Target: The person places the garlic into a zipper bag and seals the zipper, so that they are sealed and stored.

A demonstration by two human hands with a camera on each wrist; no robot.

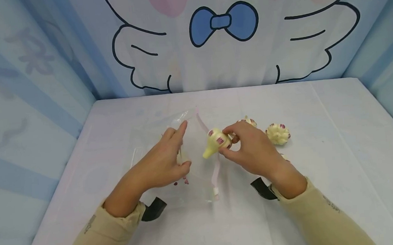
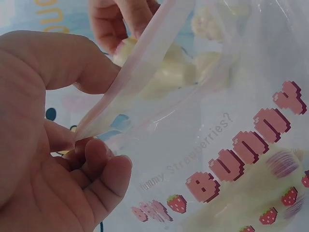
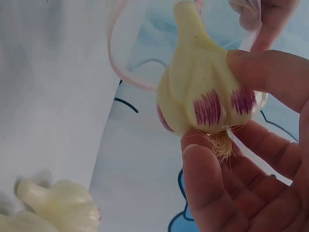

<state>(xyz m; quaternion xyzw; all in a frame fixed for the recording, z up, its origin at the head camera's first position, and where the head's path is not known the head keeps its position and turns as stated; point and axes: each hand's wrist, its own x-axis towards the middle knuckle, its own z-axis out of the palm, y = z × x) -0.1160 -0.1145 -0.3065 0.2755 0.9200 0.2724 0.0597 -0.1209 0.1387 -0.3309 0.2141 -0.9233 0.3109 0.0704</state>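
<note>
My right hand (image 1: 256,148) pinches a pale yellow garlic bulb (image 3: 207,87) with purple patches and a tuft of dry roots. In the head view the bulb's stem points left, toward the mouth of a clear zip bag (image 2: 203,130). My left hand (image 1: 159,161) grips the bag's edge, and the pink zip strip (image 1: 216,172) stands spread apart at the mouth. Through the plastic, in the left wrist view, another garlic bulb (image 2: 282,166) shows behind the pink "BUNNY" print and strawberries. Part of the bag is hidden behind the left hand in the head view.
To the right of the right hand lies a garlic bulb (image 1: 277,134), with another bulb (image 1: 249,121) partly behind that hand. A white cloth covers the table (image 1: 348,186). Patterned curtains (image 1: 21,115) hang at the sides and back. Black straps (image 1: 154,209) stick out at both wrists.
</note>
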